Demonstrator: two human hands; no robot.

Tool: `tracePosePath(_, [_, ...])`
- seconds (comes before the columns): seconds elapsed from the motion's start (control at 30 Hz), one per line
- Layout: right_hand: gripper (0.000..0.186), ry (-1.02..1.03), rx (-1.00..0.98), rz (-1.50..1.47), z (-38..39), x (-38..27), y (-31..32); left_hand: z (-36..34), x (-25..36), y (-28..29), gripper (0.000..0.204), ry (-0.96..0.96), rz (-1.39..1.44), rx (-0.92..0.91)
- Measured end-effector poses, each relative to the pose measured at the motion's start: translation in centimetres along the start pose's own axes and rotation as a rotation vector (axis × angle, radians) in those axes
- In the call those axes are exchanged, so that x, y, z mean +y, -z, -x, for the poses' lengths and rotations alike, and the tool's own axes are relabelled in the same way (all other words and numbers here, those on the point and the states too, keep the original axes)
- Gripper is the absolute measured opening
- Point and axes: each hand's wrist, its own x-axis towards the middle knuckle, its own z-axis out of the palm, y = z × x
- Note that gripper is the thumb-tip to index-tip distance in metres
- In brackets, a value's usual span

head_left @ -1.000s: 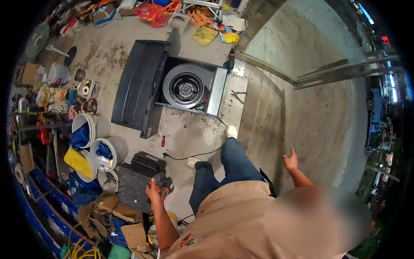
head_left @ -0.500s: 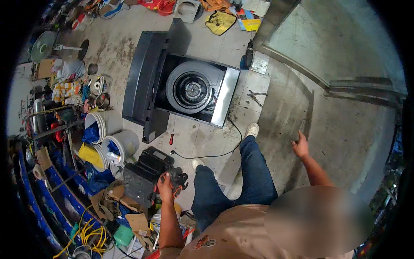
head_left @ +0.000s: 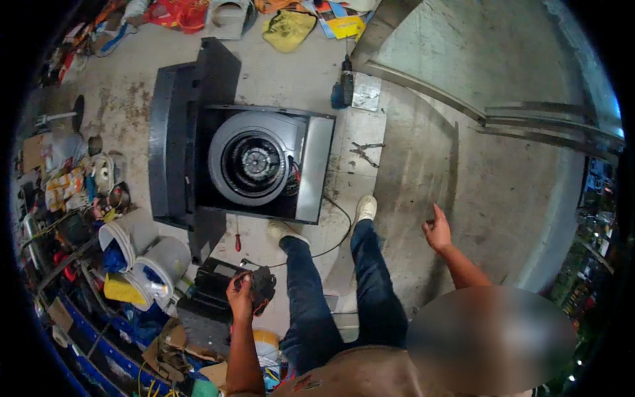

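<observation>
From where I stand, the left hand (head_left: 240, 296) is closed around a dark, crumpled bundle (head_left: 264, 286), its thumb over the top; the fingers behind are hard to make out. That forearm reaches straight forward, partly covering the black case (head_left: 213, 284) to the grip's left. Ahead of the grip lies the open housing (head_left: 315, 173). The right hand (head_left: 437, 229) is loose, one finger stretched forward, its upper arm hidden by a blurred patch.

The left shoe (head_left: 286, 231) has stepped up beside (perhaps touching) the fan box (head_left: 313, 169).
</observation>
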Motion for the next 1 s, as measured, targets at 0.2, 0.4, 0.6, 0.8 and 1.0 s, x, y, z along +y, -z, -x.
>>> tracePosePath(0.2, [0.077, -0.013, -0.040, 0.191, -2.9, 3.9, -5.0, -6.3, -2.8, -0.9, 0.012, -0.114, -0.034, -0.116])
tracePosePath(0.4, [0.086, 0.114, -0.110, 0.331, -17.4, 1.8, -16.9, -15.4, -8.4, -0.6, 0.019, -0.367, -0.115, -0.042])
tracePosePath(0.6, [0.092, 0.220, -0.081, 0.579, -29.9, 2.6, -28.2, -23.4, -12.4, -2.8, 0.028, -0.515, -0.046, 0.010])
tracePosePath(0.8, [0.100, 0.413, 0.029, 0.505, -36.5, 5.7, -32.8, -27.8, -9.9, -6.7, 0.035, -0.665, -0.237, 0.044])
tracePosePath(1.0, [0.107, 0.418, 0.016, 0.767, -40.2, 9.8, -35.0, -30.4, -7.4, -5.3, 0.034, -0.868, -0.131, 0.212])
